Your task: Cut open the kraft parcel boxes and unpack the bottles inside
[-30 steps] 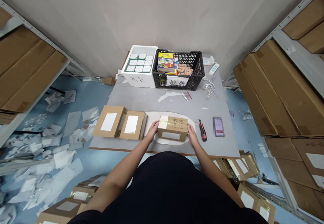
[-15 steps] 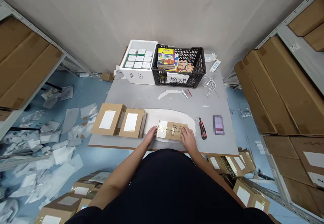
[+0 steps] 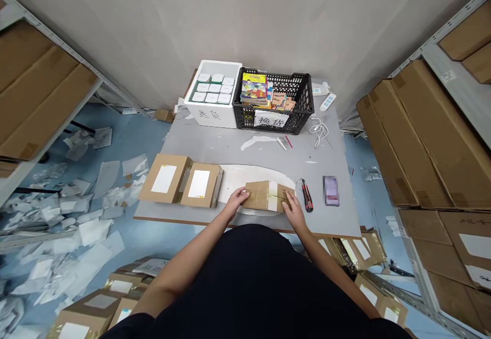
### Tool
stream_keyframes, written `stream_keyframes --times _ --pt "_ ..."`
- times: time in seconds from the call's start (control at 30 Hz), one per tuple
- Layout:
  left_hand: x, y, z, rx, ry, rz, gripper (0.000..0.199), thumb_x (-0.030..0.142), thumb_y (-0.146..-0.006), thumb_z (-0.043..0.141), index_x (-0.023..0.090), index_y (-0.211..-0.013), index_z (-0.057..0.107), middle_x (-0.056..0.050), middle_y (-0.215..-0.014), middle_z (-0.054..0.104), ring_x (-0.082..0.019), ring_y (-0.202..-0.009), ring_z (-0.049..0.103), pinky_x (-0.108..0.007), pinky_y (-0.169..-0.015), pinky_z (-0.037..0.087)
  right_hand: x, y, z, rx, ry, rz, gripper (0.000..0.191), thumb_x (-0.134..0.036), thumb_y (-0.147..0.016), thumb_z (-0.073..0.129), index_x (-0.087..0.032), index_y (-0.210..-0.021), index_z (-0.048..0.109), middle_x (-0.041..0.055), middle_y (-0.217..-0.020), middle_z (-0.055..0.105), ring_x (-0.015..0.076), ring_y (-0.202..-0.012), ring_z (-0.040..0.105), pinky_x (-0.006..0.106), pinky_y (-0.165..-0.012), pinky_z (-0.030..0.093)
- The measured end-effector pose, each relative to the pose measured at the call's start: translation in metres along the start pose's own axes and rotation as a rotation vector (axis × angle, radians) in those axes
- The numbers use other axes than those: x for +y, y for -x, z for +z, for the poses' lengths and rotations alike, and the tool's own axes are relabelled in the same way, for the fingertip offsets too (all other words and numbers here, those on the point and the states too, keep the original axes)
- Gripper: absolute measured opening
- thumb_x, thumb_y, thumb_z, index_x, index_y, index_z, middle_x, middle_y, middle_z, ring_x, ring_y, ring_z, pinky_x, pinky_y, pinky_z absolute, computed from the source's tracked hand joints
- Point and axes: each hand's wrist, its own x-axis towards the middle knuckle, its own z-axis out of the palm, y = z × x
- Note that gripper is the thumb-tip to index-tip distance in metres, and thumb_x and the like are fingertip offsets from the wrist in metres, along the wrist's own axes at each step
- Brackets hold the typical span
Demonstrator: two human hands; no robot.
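A small taped cardboard box (image 3: 258, 196) is tilted between my hands above the front of the table. Its turned face shows plain brown card, with a white label strip and handwriting toward the right. My left hand (image 3: 235, 202) grips its left end, thumb on top. Around the right end, my right hand (image 3: 293, 210) closes with its fingers on the card. A red and black utility knife (image 3: 307, 196) lies just right of that hand. Two labelled cardboard boxes (image 3: 198, 184) stand to the left of my left hand.
At the back of the table (image 3: 226, 147) stand a white foam box (image 3: 212, 116) of white-topped packs and a black crate (image 3: 299, 116) with books. A phone (image 3: 330, 190) and a white cable (image 3: 318, 130) lie at right. Shelves with cartons (image 3: 433, 124) flank the table; scrap paper (image 3: 92, 231) litters the floor.
The small box has been turned over from its written face, and now sits a little further right. Both hands have shifted right with it, and the left now grips its end.
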Motion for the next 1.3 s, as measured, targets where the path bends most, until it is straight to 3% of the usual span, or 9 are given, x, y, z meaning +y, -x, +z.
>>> stream_keyframes --times 0.17,0.27,0.4,0.63,0.77,0.87,0.97,1.1,1.3 --pt "0.023 0.005 -0.01 0.104 -0.061 0.229 0.054 0.045 -0.072 0.072 0.019 -0.118 0.062 -0.004 -0.093 0.061 -0.015 -0.082 0.056 -0.028 -0.079 0.045 -0.053 -0.026 0.014 -0.029 -0.281 -0.067 0.055 -0.042 -0.097 0.035 -0.023 -0.148 0.035 0.0108 -0.145 0.045 0.0234 -0.134 0.042 0.044 -0.111 0.036" --pt "0.033 0.006 -0.017 0.095 -0.071 0.232 0.049 0.043 -0.073 0.071 0.02 -0.116 0.064 -0.005 -0.098 0.06 -0.015 -0.084 0.056 -0.029 -0.079 0.047 -0.088 -0.031 0.013 0.023 -0.125 -0.22 0.051 -0.032 -0.095 0.04 -0.024 -0.146 0.039 0.0105 -0.142 0.046 0.0243 -0.133 0.041 0.045 -0.112 0.034" --pt "0.031 0.005 -0.018 0.04 0.081 0.166 0.05 0.045 -0.076 0.069 0.02 -0.119 0.062 -0.006 -0.098 0.062 -0.016 -0.084 0.059 -0.03 -0.077 0.05 -0.107 -0.027 0.005 -0.121 0.085 -0.432 0.043 -0.024 -0.095 0.04 -0.026 -0.136 0.052 0.0096 -0.131 0.055 0.0253 -0.125 0.047 0.046 -0.108 0.039" --pt "0.001 -0.006 -0.007 0.073 -0.026 -0.082 0.064 0.051 -0.074 0.069 0.018 -0.128 0.055 -0.016 -0.127 0.057 -0.027 -0.115 0.056 -0.035 -0.086 0.05 -0.053 -0.022 -0.03 0.043 0.14 -0.099 0.052 -0.045 -0.092 0.048 -0.02 -0.137 0.053 0.0152 -0.126 0.056 0.0311 -0.121 0.049 0.051 -0.104 0.04" --pt "-0.006 -0.008 0.01 -0.162 -0.106 -0.137 0.067 0.055 -0.076 0.068 0.023 -0.132 0.053 -0.014 -0.142 0.049 -0.029 -0.129 0.047 -0.038 -0.095 0.045 0.005 -0.018 -0.052 0.032 -0.165 0.169 0.064 -0.061 -0.086 0.049 -0.023 -0.137 0.052 0.0122 -0.139 0.052 0.0305 -0.13 0.046 0.05 -0.109 0.035" --pt "-0.002 -0.012 0.018 -0.293 -0.167 -0.05 0.063 0.055 -0.075 0.067 0.024 -0.128 0.057 -0.011 -0.136 0.056 -0.029 -0.125 0.05 -0.04 -0.099 0.042 0.031 -0.011 -0.041 -0.103 -0.497 0.29 0.077 -0.071 -0.076 0.056 -0.021 -0.135 0.055 0.0114 -0.135 0.058 0.0306 -0.127 0.051 0.047 -0.109 0.037" --pt "0.002 -0.016 0.006 -0.141 -0.263 0.033 0.059 0.056 -0.07 0.07 0.018 -0.115 0.065 -0.012 -0.12 0.065 -0.029 -0.114 0.057 -0.039 -0.099 0.042 0.027 -0.008 -0.011 -0.135 -0.589 0.255 0.081 -0.068 -0.072 0.062 -0.019 -0.136 0.052 0.0124 -0.131 0.06 0.031 -0.123 0.054 0.048 -0.105 0.041" --pt "-0.001 -0.01 -0.025 0.02 -0.27 -0.055 0.06 0.062 -0.07 0.068 0.017 -0.109 0.064 -0.012 -0.107 0.066 -0.028 -0.103 0.061 -0.037 -0.085 0.047 -0.007 -0.011 0.021 0.061 -0.258 0.095 0.059 -0.042 -0.089 0.049 -0.02 -0.143 0.043 0.0129 -0.136 0.053 0.0274 -0.126 0.05 0.049 -0.106 0.04" --pt "-0.019 -0.002 -0.032 0.06 -0.052 -0.125 0.065 0.069 -0.074 0.06 0.02 -0.117 0.057 -0.014 -0.123 0.06 -0.023 -0.11 0.059 -0.031 -0.083 0.048 -0.035 -0.014 0.024 -0.037 0.125 -0.252 0.045 -0.019 -0.091 0.04 -0.023 -0.133 0.056 0.0121 -0.124 0.057 0.0269 -0.122 0.048 0.05 -0.104 0.042"
